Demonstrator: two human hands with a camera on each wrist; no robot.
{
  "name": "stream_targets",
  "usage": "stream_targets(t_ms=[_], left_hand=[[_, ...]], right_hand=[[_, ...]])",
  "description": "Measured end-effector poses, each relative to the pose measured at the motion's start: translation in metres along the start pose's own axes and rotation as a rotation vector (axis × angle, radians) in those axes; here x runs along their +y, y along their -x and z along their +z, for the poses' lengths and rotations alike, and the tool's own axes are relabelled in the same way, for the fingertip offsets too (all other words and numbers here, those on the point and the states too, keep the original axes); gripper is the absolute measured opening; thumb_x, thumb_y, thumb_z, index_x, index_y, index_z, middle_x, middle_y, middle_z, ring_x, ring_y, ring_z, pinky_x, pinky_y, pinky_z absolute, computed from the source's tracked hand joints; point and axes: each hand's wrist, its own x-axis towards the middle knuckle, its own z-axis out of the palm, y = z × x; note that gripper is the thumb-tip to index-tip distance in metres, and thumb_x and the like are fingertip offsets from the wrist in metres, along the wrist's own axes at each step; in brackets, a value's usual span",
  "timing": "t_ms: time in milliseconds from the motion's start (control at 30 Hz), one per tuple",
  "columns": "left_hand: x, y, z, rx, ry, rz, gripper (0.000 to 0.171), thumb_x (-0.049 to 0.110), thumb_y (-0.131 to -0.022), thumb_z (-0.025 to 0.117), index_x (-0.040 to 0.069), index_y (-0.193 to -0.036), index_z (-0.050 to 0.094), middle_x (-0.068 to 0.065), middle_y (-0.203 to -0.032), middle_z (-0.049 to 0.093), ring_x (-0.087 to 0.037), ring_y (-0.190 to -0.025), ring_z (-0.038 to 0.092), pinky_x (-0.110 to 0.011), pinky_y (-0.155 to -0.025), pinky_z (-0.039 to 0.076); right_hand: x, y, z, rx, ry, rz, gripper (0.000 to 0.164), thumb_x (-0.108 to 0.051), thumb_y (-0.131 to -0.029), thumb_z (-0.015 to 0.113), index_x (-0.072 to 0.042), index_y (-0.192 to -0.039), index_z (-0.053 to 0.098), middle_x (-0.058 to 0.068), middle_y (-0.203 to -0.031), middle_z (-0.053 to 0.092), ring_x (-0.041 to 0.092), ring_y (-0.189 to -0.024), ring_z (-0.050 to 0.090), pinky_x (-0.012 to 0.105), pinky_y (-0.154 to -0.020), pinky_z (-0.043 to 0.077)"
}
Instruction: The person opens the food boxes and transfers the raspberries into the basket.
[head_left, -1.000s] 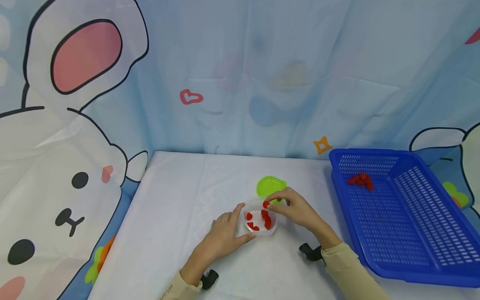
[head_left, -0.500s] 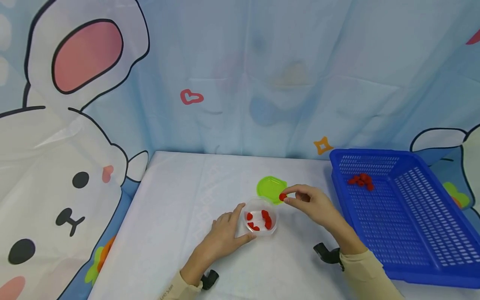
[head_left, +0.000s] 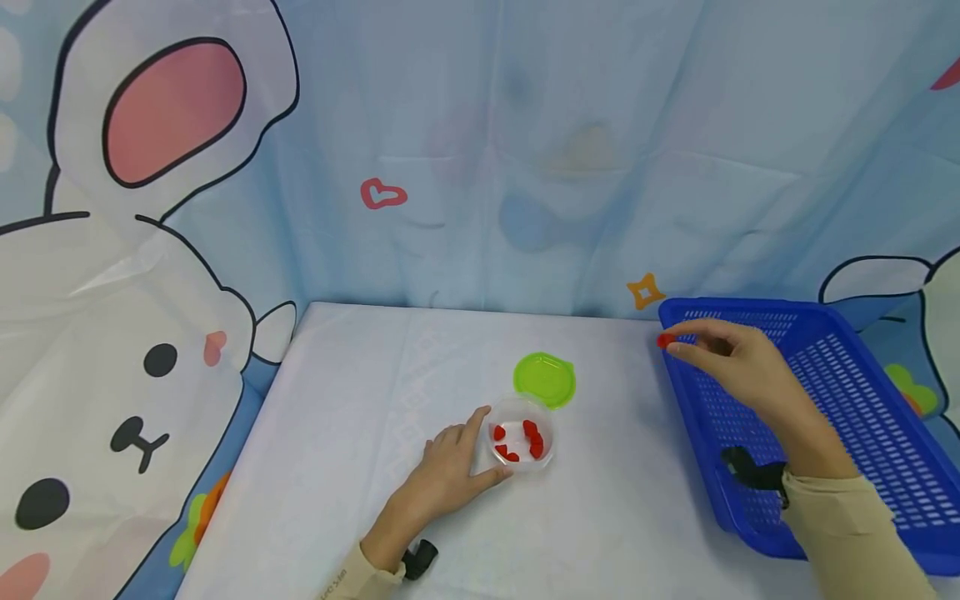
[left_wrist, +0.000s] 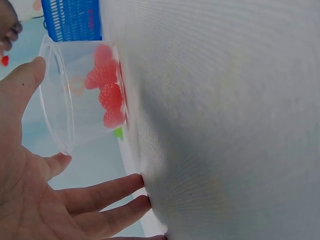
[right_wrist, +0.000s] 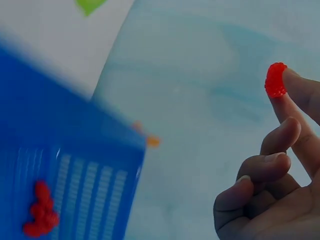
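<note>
I see the right hand point(head_left: 738, 367) pinching one small red raspberry-shaped piece point(head_left: 665, 341) between thumb and forefinger; the other fingers are folded toward the palm. In the head view this piece appears against the left rim of the blue perforated plastic basket point(head_left: 693, 454), but its exact height I cannot tell. The left hand point(head_left: 448, 471) is spread, not clenched: thumb and forefinger touch the rim of the clear round plastic cup point(head_left: 513, 407), where more red pieces point(head_left: 533, 438) lie at the bottom. To work well here, I would keep the pinch light, as the piece looks soft and could slip from too hard squeezing. The wrist should pass high above the basket wall. The left hand should only steady the cup on the white-covered desk point(head_left: 405, 375), without pressing, because so light a cup could easily tip.
</note>
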Motion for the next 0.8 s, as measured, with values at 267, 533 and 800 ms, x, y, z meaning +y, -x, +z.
stream_targets(t_ms=[267,533,800], left_hand=[[-0.001,0.0,0.001,0.005,-0.005,0.003,0.091,0.058,-0.089,0.069,0.017,-0.158,0.025,-0.018,-0.14,0.051,-0.035,-0.13,0.047,-0.068,-0.103,0.032],[-0.001,0.0,0.0,-0.001,-0.009,0.003,0.092,0.058,-0.088,0.069,0.016,-0.158,0.026,-0.018,-0.14,0.051,-0.035,-0.13,0.047,-0.069,-0.103,0.032],[0.0,-0.001,-0.001,-0.01,-0.015,-0.003,0.092,0.058,-0.088,0.069,0.016,-0.158,0.026,-0.018,-0.141,0.051,-0.034,-0.13,0.047,-0.067,-0.103,0.033]], right_hand=[[0.079,-0.026,-0.032,0.045,0.0,0.207,0.067,-0.058,-0.096,0.057,-0.007,-0.139,0.056,0.027,-0.131,0.05,0.044,-0.11,0.045,0.056,-0.081,0.041],[0.149,-0.036,-0.037,0.109,-0.116,0.385,0.074,-0.055,-0.098,0.054,0.003,-0.143,0.047,0.032,-0.158,0.02,0.057,-0.141,0.016,0.074,-0.104,0.018],[0.187,-0.036,-0.034,0.168,-0.057,0.564,0.065,-0.038,-0.104,0.051,0.013,-0.142,0.042,0.037,-0.155,0.019,0.057,-0.141,0.013,0.072,-0.107,0.016]])
